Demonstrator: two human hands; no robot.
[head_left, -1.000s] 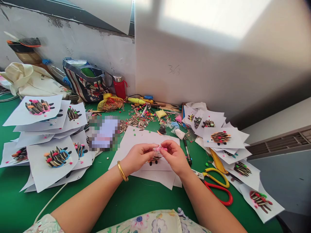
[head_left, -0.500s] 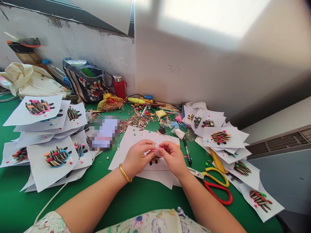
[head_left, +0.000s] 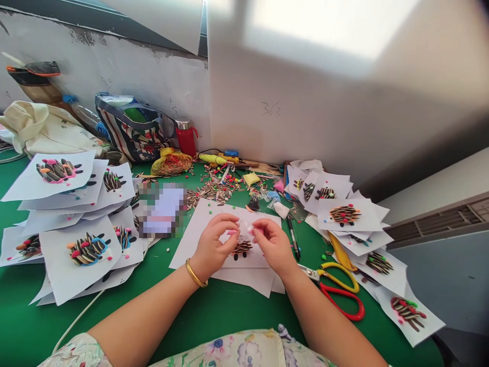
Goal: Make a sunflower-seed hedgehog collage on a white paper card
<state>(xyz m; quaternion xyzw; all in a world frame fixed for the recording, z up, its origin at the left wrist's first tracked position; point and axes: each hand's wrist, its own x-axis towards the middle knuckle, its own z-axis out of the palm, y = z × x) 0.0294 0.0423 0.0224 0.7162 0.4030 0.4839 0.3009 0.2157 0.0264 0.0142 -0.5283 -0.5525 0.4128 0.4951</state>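
Note:
A small clear plastic wrapper (head_left: 245, 229) is stretched between my two hands, with bits of pink at the fingertips. My left hand (head_left: 215, 243), with a gold bangle at the wrist, pinches its left side. On the other side my right hand (head_left: 273, 244) pinches it between thumb and forefinger. Below the fingers, a hedgehog shape made of striped seeds (head_left: 241, 248) with black dots under it lies on a white sheet (head_left: 191, 239). The hands partly hide this shape.
Scissors (head_left: 336, 285) and a black pen (head_left: 294, 238) lie right of my hands. Stacks of seed pictures stand left (head_left: 80, 250) and right (head_left: 349, 216). Loose seeds (head_left: 214, 188), clay packets and a red bottle (head_left: 186, 138) are behind.
My hands have moved slightly apart, and the wrapper shows spread between them. More of the seed shape below is visible. The view has shifted a little.

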